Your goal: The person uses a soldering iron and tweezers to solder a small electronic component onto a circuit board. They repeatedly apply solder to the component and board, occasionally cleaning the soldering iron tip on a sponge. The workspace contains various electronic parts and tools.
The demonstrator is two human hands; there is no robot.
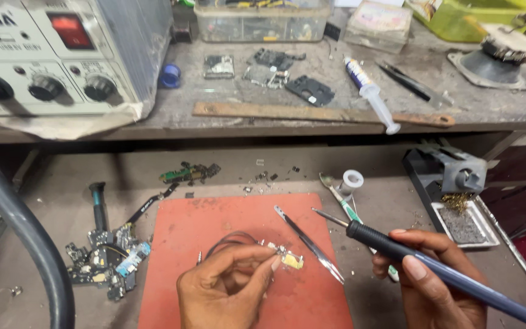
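Note:
My left hand (pixel 226 289) pinches a small circuit board part (pixel 290 258) with a yellow patch, holding it down on the orange work mat (pixel 184 244). Thin dark wires (pixel 229 239) loop from the part across the mat. My right hand (pixel 439 280) grips a soldering iron (pixel 391 244) with a black collar and blue handle; its tip points left, a little above and to the right of the part and apart from it. Metal tweezers (pixel 309 244) lie on the mat between the part and the iron's tip.
A pile of small circuit boards (pixel 108 259) lies left of the mat. A thick black hose (pixel 7 207) curves down the left side. Solder roll (pixel 352 180) and iron stand (pixel 455 183) sit right. The upper shelf holds a rework station (pixel 62 55), syringe (pixel 369 91) and phone parts (pixel 275 70).

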